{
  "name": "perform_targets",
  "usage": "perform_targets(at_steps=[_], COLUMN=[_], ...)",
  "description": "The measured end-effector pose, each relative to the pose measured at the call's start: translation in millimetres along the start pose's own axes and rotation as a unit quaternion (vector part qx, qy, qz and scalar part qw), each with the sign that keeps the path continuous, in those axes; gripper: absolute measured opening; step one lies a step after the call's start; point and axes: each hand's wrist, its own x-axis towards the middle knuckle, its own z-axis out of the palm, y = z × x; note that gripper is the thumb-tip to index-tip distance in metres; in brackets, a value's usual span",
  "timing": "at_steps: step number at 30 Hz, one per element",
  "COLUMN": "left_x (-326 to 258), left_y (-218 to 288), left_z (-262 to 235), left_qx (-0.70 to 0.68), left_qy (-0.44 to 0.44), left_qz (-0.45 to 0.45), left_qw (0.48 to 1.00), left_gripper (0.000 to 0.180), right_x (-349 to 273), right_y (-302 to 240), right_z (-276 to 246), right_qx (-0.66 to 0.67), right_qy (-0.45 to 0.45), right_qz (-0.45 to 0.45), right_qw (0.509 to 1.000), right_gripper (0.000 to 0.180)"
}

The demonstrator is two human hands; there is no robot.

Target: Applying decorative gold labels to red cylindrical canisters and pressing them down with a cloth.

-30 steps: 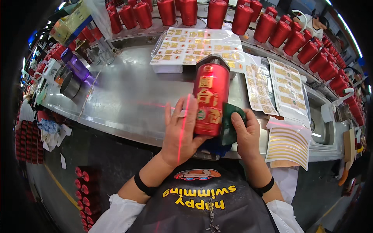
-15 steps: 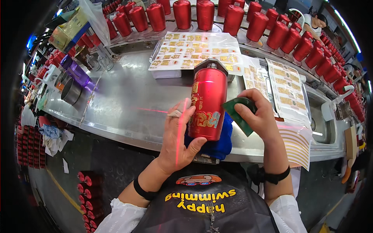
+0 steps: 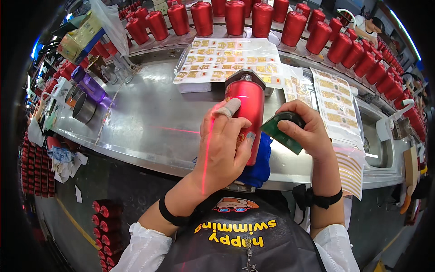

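A glossy red bottle (image 3: pixel 252 109) lies tilted in front of me, its neck pointing away against a dark angular stand (image 3: pixel 233 79). Across its left side my left hand (image 3: pixel 219 152) is laid, fingers bent onto the surface and covering most of the gold and coloured decoration. A pale finger cot (image 3: pixel 228 109) covers one fingertip. My right hand (image 3: pixel 312 133) pinches a flat green scraper (image 3: pixel 283 132) just to the right of the bottle, its edge close to the red surface. Beneath the bottle is a blue cloth (image 3: pixel 263 165).
Behind the stand lies a sheet of gold decals (image 3: pixel 226 59), with another decal sheet (image 3: pixel 336 97) farther right. Red bottles (image 3: pixel 235 18) line a curved conveyor. A purple water bottle (image 3: pixel 88 85) and metal cup (image 3: pixel 84 109) stand left; a sink (image 3: pixel 378 140) is at right.
My left hand has moved up and right over the bottle's front, covering its decoration. The scraper has shifted slightly right with my right hand. Bottles on the conveyor have moved left.
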Motion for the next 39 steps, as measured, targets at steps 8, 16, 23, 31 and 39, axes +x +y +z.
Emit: perform_targets(at_steps=[8, 16, 23, 31, 39], left_x=[-4, -8, 1, 7, -24], left_y=[-2, 0, 2, 22, 10], left_z=[-2, 0, 4, -13, -20], left_qx=[-0.013, -0.039, 0.040, 0.006, -0.068], left_qy=[-0.010, 0.002, 0.001, -0.065, -0.052], left_qz=[-0.013, -0.057, 0.019, -0.028, -0.004], left_qw=[1.000, 0.998, 0.999, 0.997, 0.996], left_gripper=[0.025, 0.024, 0.014, 0.011, 0.040], right_x=[5, 12, -16, -32, -20], right_y=[0, -15, 12, 13, 8], right_z=[5, 7, 12, 50, 66], right_qx=[-0.116, -0.044, -0.055, -0.223, -0.197], right_qy=[0.018, -0.068, 0.064, 0.062, 0.128], right_qz=[-0.032, -0.028, -0.061, -0.159, -0.127], right_qw=[0.993, 0.996, 0.995, 0.960, 0.964], right_gripper=[0.023, 0.020, 0.024, 0.021, 0.037])
